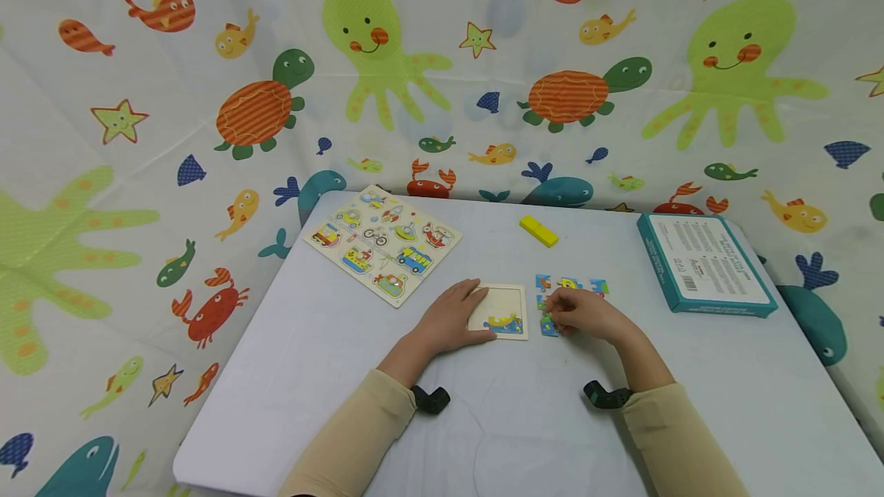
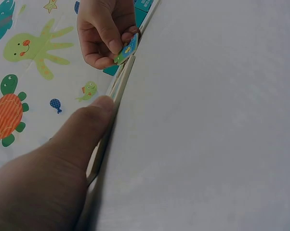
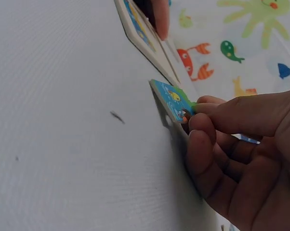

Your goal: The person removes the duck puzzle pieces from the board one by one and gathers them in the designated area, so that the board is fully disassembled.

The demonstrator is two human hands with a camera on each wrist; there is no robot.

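Observation:
My left hand (image 1: 452,319) holds a small square wooden puzzle tray (image 1: 522,313), fingers by its upper left and thumb along its near edge. Inside the tray's lower part lie fitted pieces with a yellow and blue picture (image 1: 512,323). My right hand (image 1: 585,313) pinches a puzzle piece (image 3: 170,98) between thumb and fingers, just right of the tray. This piece is blue with a green edge and a small yellow fish, and it is tilted up in the right wrist view. Several loose puzzle pieces (image 1: 543,281) lie around and partly under the right hand.
Behind the left hand lies a wooden board with vehicle pictures (image 1: 376,236). A yellow block (image 1: 539,231) sits farther back. At right is a teal and white box (image 1: 718,267). White cloth covers the table (image 1: 518,436); a sea-animal cloth (image 1: 483,152) hangs behind.

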